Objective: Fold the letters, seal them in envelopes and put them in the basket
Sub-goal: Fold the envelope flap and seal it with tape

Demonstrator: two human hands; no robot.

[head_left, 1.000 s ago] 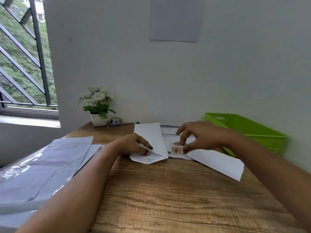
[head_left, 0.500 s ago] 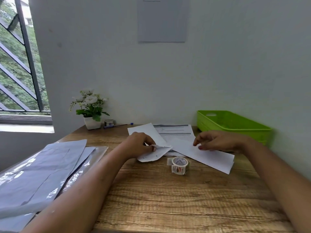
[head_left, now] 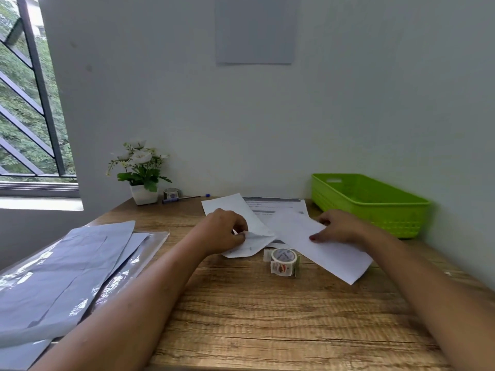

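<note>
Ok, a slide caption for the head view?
Left hand pinches an envelope while the right hand rests on white paper; tape roll stands nearby, green basket behind.

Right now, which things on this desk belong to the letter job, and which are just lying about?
For the job: envelope in left hand, white sheet under right hand, printed letter, tape, basket.
Lying about: plant, pen, second roll, grey sheets, wall notice.
</note>
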